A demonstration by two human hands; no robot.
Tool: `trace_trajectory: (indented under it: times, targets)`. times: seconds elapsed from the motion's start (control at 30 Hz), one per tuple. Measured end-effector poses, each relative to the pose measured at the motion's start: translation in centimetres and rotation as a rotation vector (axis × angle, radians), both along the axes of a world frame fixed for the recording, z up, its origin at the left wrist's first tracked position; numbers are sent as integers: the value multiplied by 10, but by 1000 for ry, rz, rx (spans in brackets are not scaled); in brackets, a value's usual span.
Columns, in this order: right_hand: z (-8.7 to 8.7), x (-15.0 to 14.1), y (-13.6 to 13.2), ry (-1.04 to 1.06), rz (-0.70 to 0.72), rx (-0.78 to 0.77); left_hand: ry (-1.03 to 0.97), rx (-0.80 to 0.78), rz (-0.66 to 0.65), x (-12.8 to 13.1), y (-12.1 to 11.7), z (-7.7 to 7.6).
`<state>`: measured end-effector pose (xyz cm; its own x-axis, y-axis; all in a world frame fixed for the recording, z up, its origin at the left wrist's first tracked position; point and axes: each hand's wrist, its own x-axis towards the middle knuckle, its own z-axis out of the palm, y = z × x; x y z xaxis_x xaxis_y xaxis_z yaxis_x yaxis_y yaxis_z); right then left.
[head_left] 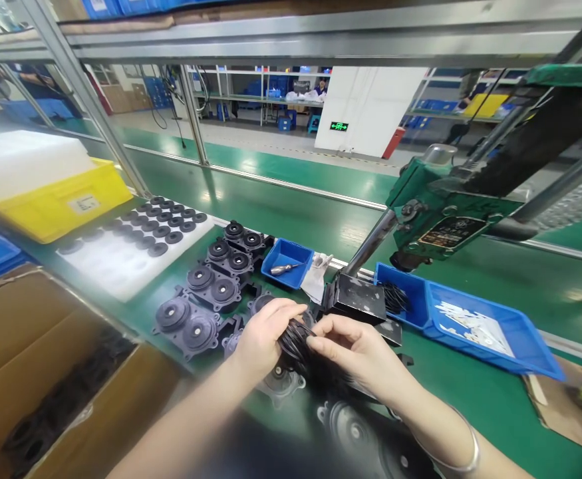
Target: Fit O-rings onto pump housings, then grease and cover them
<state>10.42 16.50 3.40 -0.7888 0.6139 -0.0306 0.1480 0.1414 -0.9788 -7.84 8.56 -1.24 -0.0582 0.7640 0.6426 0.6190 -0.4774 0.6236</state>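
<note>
The bundle of black cords is held above the green bench, between both hands; all clock directions are taken from it. Its long axis runs from 10 to 4 o'clock, the loose end pointing toward 4 and blurring there. The left hand, at 10 o'clock, is nearer: its fingers are wrapped around the upper end. The right hand, at 3 o'clock, has thumb and index finger closed at the bundle's edge, apparently pinching a strand; the bundle lies at 9 o'clock from it. Black twin-disc parts stand in rows at 10 o'clock. A blue tray holding a screwdriver sits at 12. At 2 o'clock are a black metal block, a green press and a bin of similar cords. White pieces lie at 3.
</note>
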Motion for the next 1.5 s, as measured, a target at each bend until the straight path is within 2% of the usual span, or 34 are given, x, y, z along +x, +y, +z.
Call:
trace_trajectory:
  times: [0.17, 0.27, 0.37, 0.43, 0.5, 0.57, 0.63, 0.73, 0.77, 0.87, 0.93, 1.07, 1.17, 1.23, 1.37, 1.5]
  targets:
    - [2, 0, 0, 26, -12, -109, 171, 89, 79, -1, -3, -3]
    - [3, 0, -1, 23, 6, -143, 359, 177, 136, -4, -5, 0]
    - [5, -1, -2, 34, 5, -121, 526, 234, 113, -10, -7, 7]
    - [7, -2, -2, 52, -14, -63, 562, 251, 78, -16, -9, 12]
    - [10, -2, -3, 72, -35, -1, 531, 275, 40, -20, -13, 17]
    - [11, -3, -4, 93, -50, 72, 385, 269, 35, -20, -21, 23]
    - [12, -4, -5, 107, -68, 187, 179, 229, 133, -17, -30, 29]
    - [10, -4, -5, 115, -79, 370, -110, 179, 379, -14, -41, 41]
    - [10, -5, -4, 114, -77, 410, -221, 168, 405, -16, -43, 45]
    - [13, -9, -2, 107, -44, 487, -474, 30, 283, -33, -42, 59]
    - [19, -17, 2, 106, -9, 536, -403, -89, 192, -51, -38, 69]
    - [31, -48, 19, 110, 20, 643, -165, -201, 176, -93, -31, 81]
    - [35, -83, 37, 102, 10, 660, -94, -201, 227, -124, -25, 79]
    - [34, -108, 47, 93, 8, 600, -67, -169, 248, -139, -19, 72]
    - [27, -148, 56, 96, 50, 436, -31, -129, 217, -155, -6, 55]
    - [23, -172, 55, 120, 92, 466, 29, -49, 150, -165, 2, 44]
